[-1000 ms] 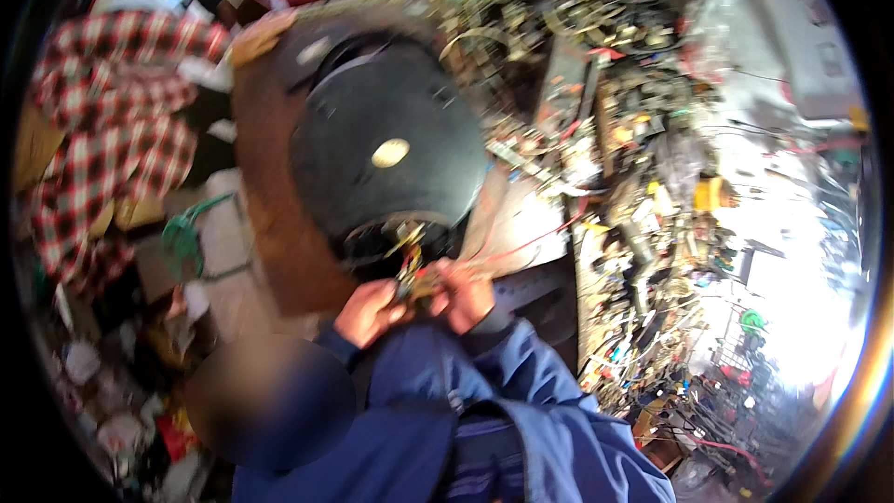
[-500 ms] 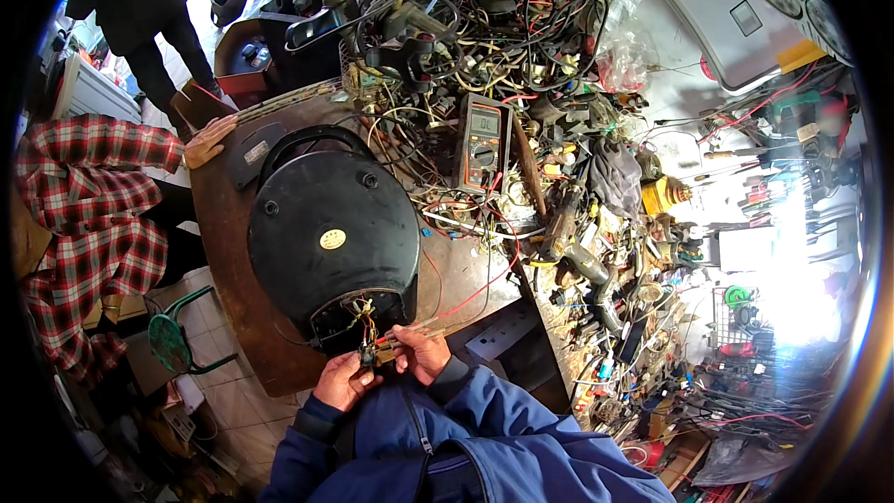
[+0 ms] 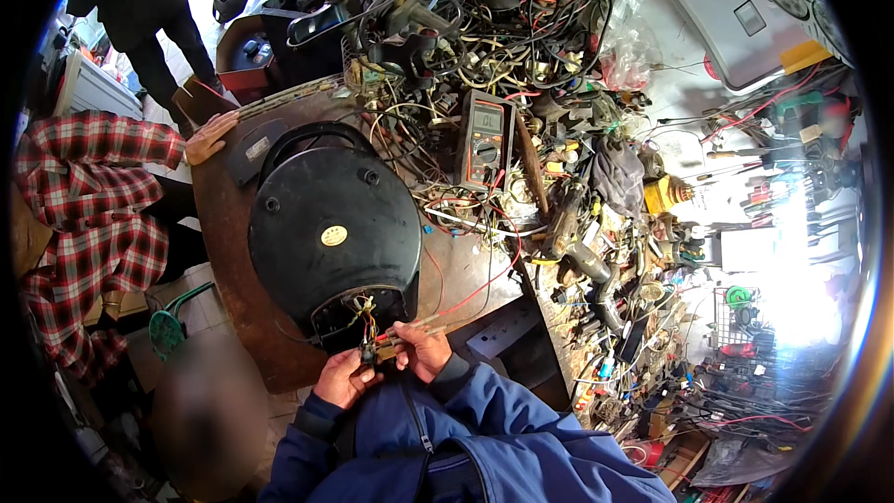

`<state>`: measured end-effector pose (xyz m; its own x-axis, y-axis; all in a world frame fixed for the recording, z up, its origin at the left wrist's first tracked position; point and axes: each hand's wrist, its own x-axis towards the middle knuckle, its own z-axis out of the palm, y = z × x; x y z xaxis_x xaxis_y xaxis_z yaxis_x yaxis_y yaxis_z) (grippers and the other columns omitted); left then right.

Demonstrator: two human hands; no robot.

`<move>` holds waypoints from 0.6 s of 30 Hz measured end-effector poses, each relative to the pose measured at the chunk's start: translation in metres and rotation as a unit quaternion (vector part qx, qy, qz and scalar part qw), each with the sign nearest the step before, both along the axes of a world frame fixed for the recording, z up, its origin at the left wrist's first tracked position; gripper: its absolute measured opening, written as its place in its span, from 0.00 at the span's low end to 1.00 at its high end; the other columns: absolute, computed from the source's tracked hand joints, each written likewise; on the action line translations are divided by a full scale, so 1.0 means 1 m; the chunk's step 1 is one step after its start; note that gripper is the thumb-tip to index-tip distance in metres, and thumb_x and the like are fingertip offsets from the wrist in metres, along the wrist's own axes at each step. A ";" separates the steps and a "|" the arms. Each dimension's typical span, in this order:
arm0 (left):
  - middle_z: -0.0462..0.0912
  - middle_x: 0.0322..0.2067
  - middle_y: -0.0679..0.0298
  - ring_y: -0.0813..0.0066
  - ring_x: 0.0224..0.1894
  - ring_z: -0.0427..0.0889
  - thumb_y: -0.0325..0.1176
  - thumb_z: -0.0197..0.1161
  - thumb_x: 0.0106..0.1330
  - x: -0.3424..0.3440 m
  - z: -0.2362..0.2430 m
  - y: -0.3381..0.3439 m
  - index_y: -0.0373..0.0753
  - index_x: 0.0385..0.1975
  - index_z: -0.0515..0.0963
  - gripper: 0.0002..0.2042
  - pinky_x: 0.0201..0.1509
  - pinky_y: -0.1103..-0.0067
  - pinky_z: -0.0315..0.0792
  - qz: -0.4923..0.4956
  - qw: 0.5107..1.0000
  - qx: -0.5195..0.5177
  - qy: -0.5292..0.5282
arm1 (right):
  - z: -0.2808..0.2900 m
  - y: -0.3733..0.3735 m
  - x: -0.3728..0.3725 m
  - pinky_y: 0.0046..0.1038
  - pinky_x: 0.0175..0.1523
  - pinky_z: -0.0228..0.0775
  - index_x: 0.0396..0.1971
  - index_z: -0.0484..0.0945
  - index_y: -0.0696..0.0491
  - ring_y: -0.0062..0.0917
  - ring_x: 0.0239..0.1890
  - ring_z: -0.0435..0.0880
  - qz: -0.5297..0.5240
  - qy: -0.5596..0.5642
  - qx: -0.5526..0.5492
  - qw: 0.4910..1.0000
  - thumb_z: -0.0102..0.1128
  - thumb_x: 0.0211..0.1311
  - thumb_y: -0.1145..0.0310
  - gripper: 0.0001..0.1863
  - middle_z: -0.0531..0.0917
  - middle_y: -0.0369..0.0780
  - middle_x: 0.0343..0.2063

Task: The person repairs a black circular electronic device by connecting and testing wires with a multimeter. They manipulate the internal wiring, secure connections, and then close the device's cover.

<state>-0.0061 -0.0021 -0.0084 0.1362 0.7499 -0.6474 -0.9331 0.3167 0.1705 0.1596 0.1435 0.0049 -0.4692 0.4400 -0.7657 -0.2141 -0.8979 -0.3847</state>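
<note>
A round black appliance (image 3: 335, 224) lies with its underside up on the brown table; a yellow oval sticker marks its middle. Coloured wires (image 3: 365, 313) run from its near opening to a small dark part (image 3: 370, 353) at my hands. My left hand (image 3: 343, 379) pinches this part from the left. In my right hand (image 3: 425, 354), the fingers close round slim test probes (image 3: 410, 327), their tips by the wires and the part. Red and dark leads trail from there toward the multimeter (image 3: 485, 140) beyond. My fingers partly hide the contact points.
Tangled cables (image 3: 549, 9) and loose parts heap along the far and right sides. A power drill (image 3: 579, 247) lies among them. At left, a person in a checked shirt (image 3: 98, 186) rests a hand (image 3: 210, 138) on the table (image 3: 228, 270). A green stool (image 3: 168, 331) stands below.
A blurred, rounded brownish shape has appeared at the lower left, covering the floor and part of the green stool. My hands keep nearly the same place and grip.
</note>
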 end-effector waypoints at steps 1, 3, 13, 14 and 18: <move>0.84 0.44 0.61 0.75 0.32 0.80 0.36 0.54 0.80 0.000 -0.001 0.000 0.33 0.55 0.78 0.14 0.55 0.59 0.81 0.001 1.000 0.004 -0.002 | 0.004 0.001 0.000 0.27 0.18 0.74 0.37 0.81 0.61 0.26 0.15 0.79 0.003 -0.007 0.001 1.000 0.66 0.70 0.66 0.11 0.85 0.46 0.26; 0.84 0.44 0.61 0.75 0.32 0.80 0.36 0.54 0.80 0.000 -0.006 -0.004 0.33 0.55 0.77 0.15 0.55 0.59 0.81 0.006 1.000 0.003 -0.004 | 0.008 0.001 0.000 0.27 0.18 0.74 0.37 0.81 0.61 0.25 0.15 0.79 0.022 -0.024 0.007 0.999 0.66 0.70 0.66 0.11 0.85 0.45 0.26; 0.83 0.46 0.62 0.78 0.33 0.79 0.36 0.53 0.80 -0.001 -0.001 0.004 0.34 0.54 0.77 0.14 0.57 0.65 0.81 -0.029 0.999 -0.002 0.028 | 0.000 0.004 -0.003 0.27 0.18 0.72 0.37 0.82 0.61 0.25 0.15 0.79 0.045 -0.012 0.042 0.998 0.63 0.72 0.63 0.14 0.86 0.44 0.26; 0.83 0.46 0.63 0.79 0.34 0.79 0.37 0.54 0.80 -0.001 0.014 0.011 0.35 0.54 0.77 0.13 0.57 0.66 0.81 -0.043 0.997 -0.024 0.059 | -0.003 0.002 -0.002 0.27 0.18 0.72 0.37 0.82 0.60 0.25 0.15 0.79 0.040 -0.009 0.042 0.998 0.62 0.72 0.63 0.14 0.85 0.44 0.26; 0.84 0.47 0.60 0.79 0.34 0.80 0.38 0.54 0.80 0.002 -0.004 -0.005 0.33 0.57 0.76 0.16 0.56 0.65 0.82 0.007 1.000 -0.006 0.009 | 0.004 0.001 -0.004 0.28 0.16 0.73 0.34 0.82 0.60 0.26 0.13 0.78 0.020 -0.001 0.005 1.000 0.65 0.71 0.66 0.11 0.83 0.43 0.23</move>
